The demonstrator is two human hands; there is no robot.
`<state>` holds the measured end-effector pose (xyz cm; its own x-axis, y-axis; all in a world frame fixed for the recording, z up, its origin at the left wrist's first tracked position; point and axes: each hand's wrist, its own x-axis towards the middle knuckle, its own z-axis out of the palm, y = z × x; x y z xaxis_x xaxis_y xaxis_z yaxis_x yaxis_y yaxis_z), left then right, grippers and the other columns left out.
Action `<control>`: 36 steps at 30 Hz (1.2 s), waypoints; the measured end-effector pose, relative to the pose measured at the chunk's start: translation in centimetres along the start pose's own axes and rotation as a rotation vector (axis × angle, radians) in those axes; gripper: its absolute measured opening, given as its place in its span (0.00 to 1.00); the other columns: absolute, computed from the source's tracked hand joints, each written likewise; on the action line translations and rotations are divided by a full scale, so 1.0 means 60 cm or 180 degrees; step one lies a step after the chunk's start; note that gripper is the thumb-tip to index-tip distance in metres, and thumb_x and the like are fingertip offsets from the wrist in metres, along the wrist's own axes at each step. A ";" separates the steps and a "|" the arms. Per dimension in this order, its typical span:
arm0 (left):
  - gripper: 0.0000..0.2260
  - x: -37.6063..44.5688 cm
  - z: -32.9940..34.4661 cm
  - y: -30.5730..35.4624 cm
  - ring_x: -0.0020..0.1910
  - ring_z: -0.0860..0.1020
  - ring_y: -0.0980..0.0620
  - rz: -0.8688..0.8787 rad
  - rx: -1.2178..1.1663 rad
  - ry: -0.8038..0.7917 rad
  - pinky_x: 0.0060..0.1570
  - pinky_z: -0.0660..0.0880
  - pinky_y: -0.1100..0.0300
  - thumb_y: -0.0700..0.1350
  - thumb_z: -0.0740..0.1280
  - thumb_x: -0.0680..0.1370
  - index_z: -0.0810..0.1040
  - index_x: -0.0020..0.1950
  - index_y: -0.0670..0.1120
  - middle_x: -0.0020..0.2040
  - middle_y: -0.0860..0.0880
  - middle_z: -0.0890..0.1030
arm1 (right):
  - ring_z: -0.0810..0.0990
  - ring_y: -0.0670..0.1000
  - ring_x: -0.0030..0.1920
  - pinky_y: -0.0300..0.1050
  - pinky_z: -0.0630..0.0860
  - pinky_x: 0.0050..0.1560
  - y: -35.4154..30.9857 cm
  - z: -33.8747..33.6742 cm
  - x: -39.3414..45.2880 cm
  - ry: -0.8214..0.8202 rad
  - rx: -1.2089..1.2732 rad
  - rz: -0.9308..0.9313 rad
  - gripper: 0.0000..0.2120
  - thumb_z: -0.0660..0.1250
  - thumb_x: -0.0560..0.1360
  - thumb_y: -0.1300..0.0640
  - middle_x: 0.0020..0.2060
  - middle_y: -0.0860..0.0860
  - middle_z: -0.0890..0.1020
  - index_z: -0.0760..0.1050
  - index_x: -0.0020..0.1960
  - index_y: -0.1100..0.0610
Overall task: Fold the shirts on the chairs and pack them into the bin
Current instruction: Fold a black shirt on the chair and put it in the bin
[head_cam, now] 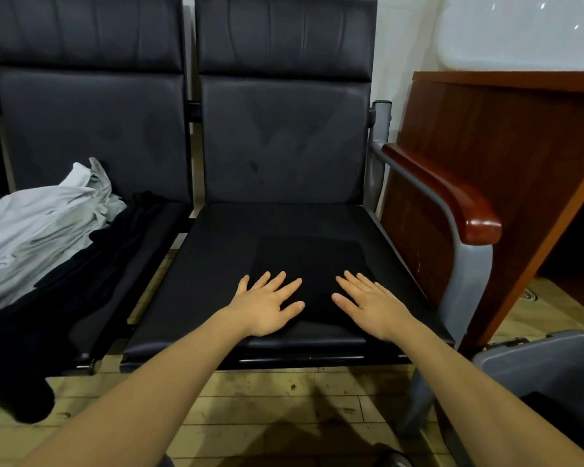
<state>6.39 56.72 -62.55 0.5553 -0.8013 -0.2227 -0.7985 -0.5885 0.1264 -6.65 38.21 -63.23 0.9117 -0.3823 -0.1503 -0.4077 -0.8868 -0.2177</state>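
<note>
Pressing flat on a folded black shirt [309, 264] at the centre of the frame, both hands lie with fingers straight and spread, gripping nothing. The left hand [267, 306] rests on the shirt's near left edge; the right hand [371, 306] rests on its near right edge, the two hands apart. The shirt forms a compact rectangle on the seat of the right-hand chair [216, 264], so this garment appears folded and ready to lift. The grey bin [553, 358] stands at the lower right of the frame; its contents cannot be made out. Remaining work is visible at the left: a crumpled white shirt [31, 230] and dark garments [64, 298] lie heaped, unfolded, on the left-hand chair [155, 230], one dark piece trailing toward the floor.
</note>
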 end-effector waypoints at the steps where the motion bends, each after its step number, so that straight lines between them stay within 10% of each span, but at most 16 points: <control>1: 0.26 -0.001 0.000 -0.002 0.77 0.42 0.49 0.0013 0.0019 0.0003 0.73 0.38 0.46 0.64 0.44 0.80 0.43 0.76 0.61 0.78 0.52 0.44 | 0.44 0.45 0.77 0.48 0.42 0.76 0.005 -0.001 -0.004 -0.0008 0.0024 0.0041 0.29 0.44 0.80 0.36 0.77 0.44 0.48 0.48 0.78 0.45; 8: 0.26 -0.020 -0.005 -0.002 0.77 0.47 0.49 -0.0023 0.0073 0.0022 0.75 0.45 0.52 0.64 0.45 0.80 0.46 0.77 0.59 0.78 0.52 0.48 | 0.45 0.48 0.77 0.50 0.42 0.75 0.018 -0.008 -0.020 -0.0149 0.0121 0.0043 0.30 0.45 0.79 0.35 0.78 0.45 0.48 0.49 0.78 0.44; 14: 0.25 -0.029 -0.026 -0.008 0.62 0.73 0.51 -0.0006 -0.0072 0.0800 0.60 0.69 0.56 0.63 0.49 0.80 0.60 0.75 0.56 0.67 0.53 0.71 | 0.67 0.48 0.68 0.52 0.53 0.68 -0.004 -0.032 -0.028 0.0376 0.0261 -0.0131 0.21 0.50 0.79 0.36 0.66 0.41 0.73 0.72 0.66 0.40; 23: 0.22 0.043 -0.018 -0.049 0.63 0.69 0.42 -0.1136 -0.0772 0.1245 0.60 0.68 0.51 0.54 0.52 0.82 0.56 0.76 0.52 0.66 0.40 0.70 | 0.63 0.56 0.71 0.55 0.57 0.70 -0.003 -0.020 0.041 0.0651 0.0435 0.0811 0.24 0.54 0.81 0.45 0.71 0.52 0.67 0.57 0.76 0.46; 36: 0.16 0.059 -0.021 -0.058 0.45 0.76 0.52 -0.0440 -0.1795 0.1905 0.47 0.76 0.58 0.45 0.58 0.82 0.71 0.70 0.51 0.54 0.50 0.70 | 0.68 0.44 0.52 0.45 0.56 0.61 -0.045 -0.039 0.065 0.0793 0.1020 0.0440 0.19 0.62 0.79 0.57 0.53 0.46 0.70 0.68 0.67 0.41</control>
<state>11.40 55.78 -62.53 0.7967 -0.5459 0.2594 -0.5663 -0.5240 0.6362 -1.85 38.49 -60.99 0.8157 -0.5777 0.0299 -0.4860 -0.7123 -0.5064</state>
